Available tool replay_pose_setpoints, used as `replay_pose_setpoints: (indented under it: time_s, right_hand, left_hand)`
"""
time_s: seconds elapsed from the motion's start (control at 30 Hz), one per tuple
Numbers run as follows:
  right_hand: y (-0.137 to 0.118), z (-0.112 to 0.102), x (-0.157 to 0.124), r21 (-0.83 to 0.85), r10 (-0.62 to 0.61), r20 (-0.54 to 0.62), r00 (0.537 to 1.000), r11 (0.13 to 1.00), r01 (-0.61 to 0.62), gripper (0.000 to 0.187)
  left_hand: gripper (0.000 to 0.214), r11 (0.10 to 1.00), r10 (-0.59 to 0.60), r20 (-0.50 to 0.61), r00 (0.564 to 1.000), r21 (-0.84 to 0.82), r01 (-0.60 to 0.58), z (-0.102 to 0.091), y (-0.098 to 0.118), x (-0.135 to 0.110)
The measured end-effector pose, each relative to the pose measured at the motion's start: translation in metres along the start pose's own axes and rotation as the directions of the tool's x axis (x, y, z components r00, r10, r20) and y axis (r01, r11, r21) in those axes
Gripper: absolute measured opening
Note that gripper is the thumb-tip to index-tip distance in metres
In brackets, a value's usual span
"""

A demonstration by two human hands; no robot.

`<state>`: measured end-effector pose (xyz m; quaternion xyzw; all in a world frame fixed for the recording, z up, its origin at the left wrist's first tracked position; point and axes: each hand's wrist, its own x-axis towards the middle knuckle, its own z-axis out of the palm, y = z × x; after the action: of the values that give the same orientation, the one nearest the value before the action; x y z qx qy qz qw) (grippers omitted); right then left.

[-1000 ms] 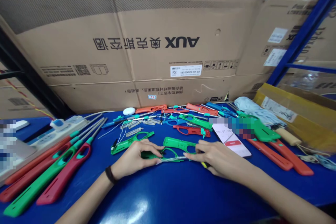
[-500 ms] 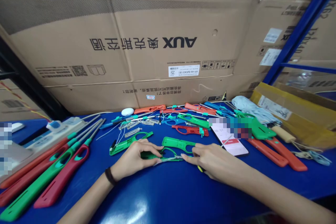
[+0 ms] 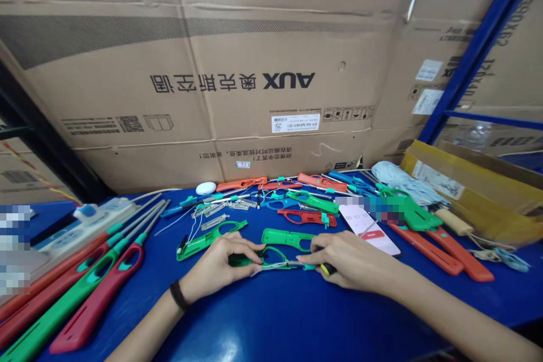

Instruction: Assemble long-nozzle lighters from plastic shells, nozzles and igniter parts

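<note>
My left hand pinches a green lighter casing half above the blue table, thumb and fingers on its left end. A metal rod with a teal collar lies along the casing's right end, and white wire runs beside it. My right hand is closed round a screwdriver with a yellow and black handle; its thin shaft points up over the phone. The right fingertips are close to the teal collar; whether they touch it is hidden. Just behind lies another green casing half.
Further left, a green casing half carries wires. Assembled lighters lie beside a power strip. Red, blue and green parts line the back. To the right are a phone, orange casings and a yellow-taped carton.
My right hand has shifted slightly right and lower, uncovering the teal collar and more of the screwdriver handle. My left hand stays on the green casing. The camera view has tilted up a little.
</note>
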<state>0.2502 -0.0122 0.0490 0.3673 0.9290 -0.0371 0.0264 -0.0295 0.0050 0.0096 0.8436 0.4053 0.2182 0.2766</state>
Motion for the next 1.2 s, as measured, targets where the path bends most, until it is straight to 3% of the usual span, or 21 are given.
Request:
replay_pose_setpoints:
  time_s: [0.27,0.53,0.77,0.9,1.07,1.2]
  right_hand:
    - [-0.001,0.011,0.006,0.308,0.029,-0.13,0.991,0.951,0.013,0.021]
    - [-0.003,0.017,0.009,0.338,0.036,-0.222,0.974,0.94,0.043,0.022]
    - [-0.002,0.02,0.008,0.324,0.011,-0.264,0.964,0.943,0.078,0.025]
    - [0.0,0.02,0.007,0.268,0.0,-0.282,0.959,0.96,0.079,0.026]
    - [0.001,0.02,0.006,0.254,-0.008,-0.303,0.953,0.963,0.089,0.028]
    - [0.003,0.02,0.006,0.278,0.004,-0.305,0.952,0.957,0.084,0.028]
  left_hand:
    - [0.008,1.0,0.008,0.015,1.0,0.008,-0.008,-0.002,0.006,-0.002]
    - [0.01,0.995,0.013,0.023,1.0,0.095,-0.015,-0.006,0.004,-0.003]
    - [0.011,0.999,0.025,-0.004,1.0,0.048,-0.025,-0.011,0.011,-0.003]
    - [0.021,0.997,0.054,-0.095,0.994,0.065,-0.048,0.0,0.022,0.007]
    - [0.018,0.979,0.177,-0.038,0.983,0.113,-0.172,0.017,0.028,0.024]
    - [0.017,0.983,0.179,-0.06,0.982,0.051,-0.176,0.024,0.026,0.028]
